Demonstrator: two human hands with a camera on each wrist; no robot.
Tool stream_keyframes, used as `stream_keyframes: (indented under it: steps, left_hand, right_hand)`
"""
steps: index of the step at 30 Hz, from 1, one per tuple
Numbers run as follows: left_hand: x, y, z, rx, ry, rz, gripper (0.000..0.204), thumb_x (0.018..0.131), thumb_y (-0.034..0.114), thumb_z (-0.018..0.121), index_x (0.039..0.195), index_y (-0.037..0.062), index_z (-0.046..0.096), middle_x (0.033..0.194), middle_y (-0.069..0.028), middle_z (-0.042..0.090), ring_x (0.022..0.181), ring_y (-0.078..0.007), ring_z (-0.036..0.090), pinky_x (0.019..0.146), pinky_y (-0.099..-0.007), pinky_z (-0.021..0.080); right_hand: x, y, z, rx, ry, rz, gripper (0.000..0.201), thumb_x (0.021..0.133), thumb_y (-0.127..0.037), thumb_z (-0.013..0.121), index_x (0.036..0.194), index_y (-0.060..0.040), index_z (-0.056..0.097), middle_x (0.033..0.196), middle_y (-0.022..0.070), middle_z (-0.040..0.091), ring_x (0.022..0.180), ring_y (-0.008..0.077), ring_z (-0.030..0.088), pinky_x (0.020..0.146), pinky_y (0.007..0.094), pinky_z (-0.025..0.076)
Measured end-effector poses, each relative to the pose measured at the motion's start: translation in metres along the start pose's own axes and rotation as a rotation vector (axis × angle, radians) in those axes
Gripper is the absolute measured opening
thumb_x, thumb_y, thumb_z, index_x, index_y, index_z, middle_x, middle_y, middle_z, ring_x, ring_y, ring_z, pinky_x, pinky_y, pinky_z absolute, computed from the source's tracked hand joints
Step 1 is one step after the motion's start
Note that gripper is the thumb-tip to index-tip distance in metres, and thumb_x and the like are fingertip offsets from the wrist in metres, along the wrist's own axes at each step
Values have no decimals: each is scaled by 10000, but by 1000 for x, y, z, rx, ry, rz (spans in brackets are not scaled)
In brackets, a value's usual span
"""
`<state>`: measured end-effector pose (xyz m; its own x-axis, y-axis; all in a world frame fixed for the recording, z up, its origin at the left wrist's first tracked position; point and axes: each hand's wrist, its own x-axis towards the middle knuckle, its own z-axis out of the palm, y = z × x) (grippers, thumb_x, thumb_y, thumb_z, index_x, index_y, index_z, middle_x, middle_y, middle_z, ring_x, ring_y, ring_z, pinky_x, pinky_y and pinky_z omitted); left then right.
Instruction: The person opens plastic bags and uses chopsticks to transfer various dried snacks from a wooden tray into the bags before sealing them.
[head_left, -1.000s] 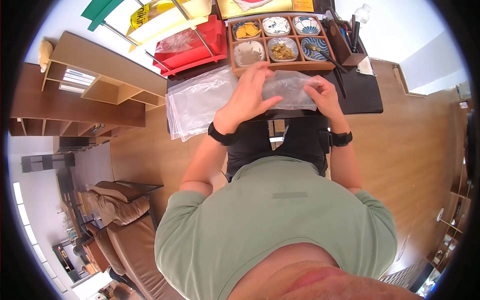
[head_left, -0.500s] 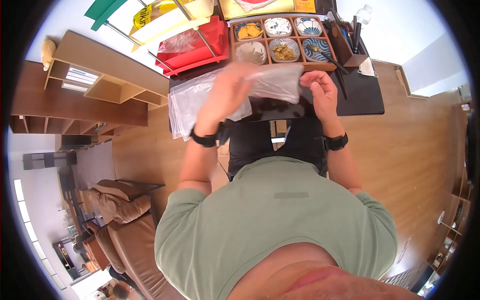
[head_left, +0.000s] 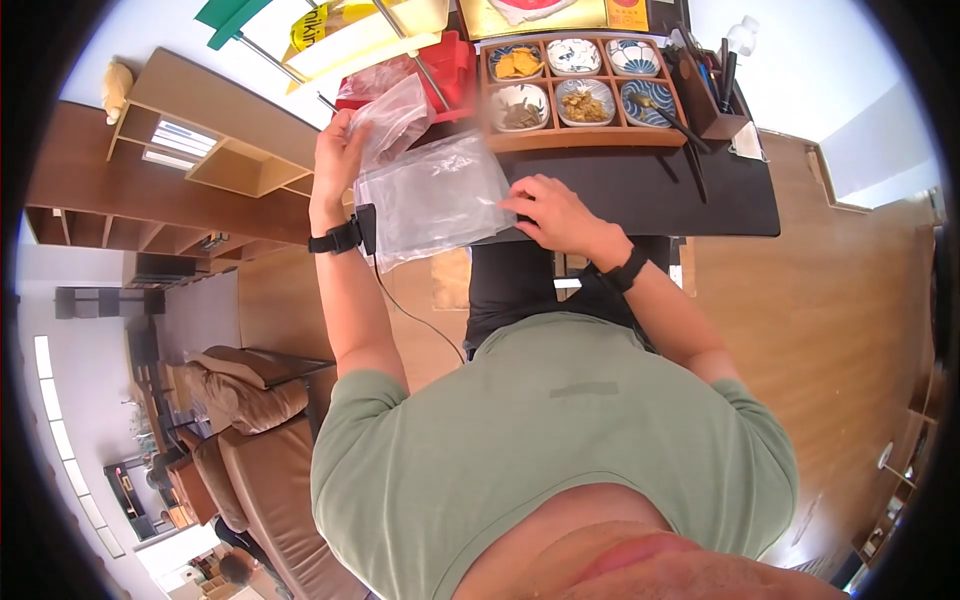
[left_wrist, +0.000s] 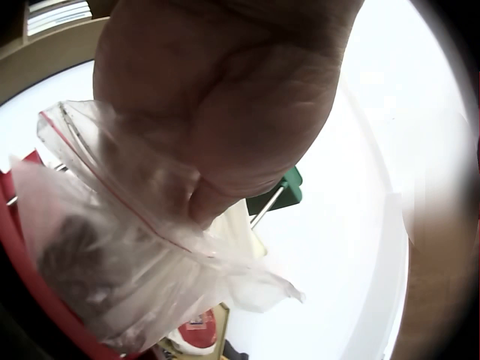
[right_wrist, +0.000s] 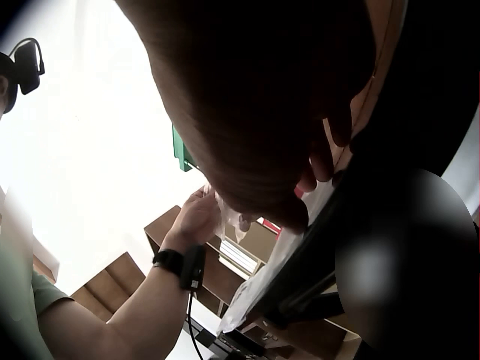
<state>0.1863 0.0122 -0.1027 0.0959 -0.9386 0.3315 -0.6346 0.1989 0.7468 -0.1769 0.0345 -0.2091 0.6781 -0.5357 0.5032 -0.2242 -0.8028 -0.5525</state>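
Observation:
My left hand (head_left: 338,165) pinches a clear plastic bag (head_left: 395,118) at the left, held up in front of the red tray. In the left wrist view the bag (left_wrist: 135,247) has a red line along its zip edge and hangs from the fingers. Flat on the table's left part lies a stack of clear bags (head_left: 430,200). My right hand (head_left: 560,215) is at the stack's right edge, fingers bent and touching the top bag's edge; whether they grip it is unclear. In the right wrist view the right hand (right_wrist: 262,127) is dark against the stack.
A wooden divided box (head_left: 590,138) with several small patterned dishes stands at the back of the dark table (head_left: 620,180). A spoon lies in one dish. Behind the left hand is a red tray (head_left: 455,75) under a rack; a pen holder (head_left: 715,115) stands at the right.
My left hand has carried the single bag away to the left, toward the red tray. My right hand has moved left, from the table's middle to the stack's right edge.

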Motion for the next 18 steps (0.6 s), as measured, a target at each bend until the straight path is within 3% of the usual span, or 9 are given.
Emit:
stream_keyframes:
  steps: [3,5,9,11,14,18]
  left_hand:
    - [5,-17,3,9,-27,1,141,959,104,648,1060,9,673,904,-25,700,818,-86,581,768,-264,482]
    - [8,-26,5,-61,-38,15,141,966,103,646,1066,8,673,917,-14,697,829,-75,578,768,-256,479]
    - [12,-37,8,-110,-82,-30,124,975,89,637,1065,10,670,931,7,690,838,-63,568,762,-247,473]
    - [16,-45,10,-186,-148,-35,103,981,77,629,1054,14,667,934,27,676,840,-52,555,755,-241,465]
    - [18,-51,13,-217,-170,-46,85,983,61,630,1048,18,663,932,45,660,834,-45,540,755,-234,459]
    - [22,-61,14,-288,-173,-44,79,983,51,634,1047,18,666,930,53,650,833,-39,531,751,-226,456]
  right_hand:
    - [-1,4,10,-42,14,-29,195,838,-67,739,1031,-89,719,1060,60,616,1013,292,599,877,410,501]
    - [-1,3,10,-5,14,4,126,878,-69,647,993,-92,694,1087,71,631,1033,329,610,894,442,502]
    - [-4,2,10,98,169,36,128,877,-46,638,987,-80,694,1083,89,644,999,331,638,853,425,532]
    - [-6,0,6,106,248,26,107,884,0,680,980,-40,702,1104,94,649,958,294,668,796,358,552]
    - [-10,-4,3,168,283,59,120,909,-4,605,1008,-27,671,1064,122,659,960,341,665,830,398,558]
    - [-17,-12,-4,231,357,81,111,931,-2,591,1014,-13,664,1031,136,674,947,332,673,827,395,557]
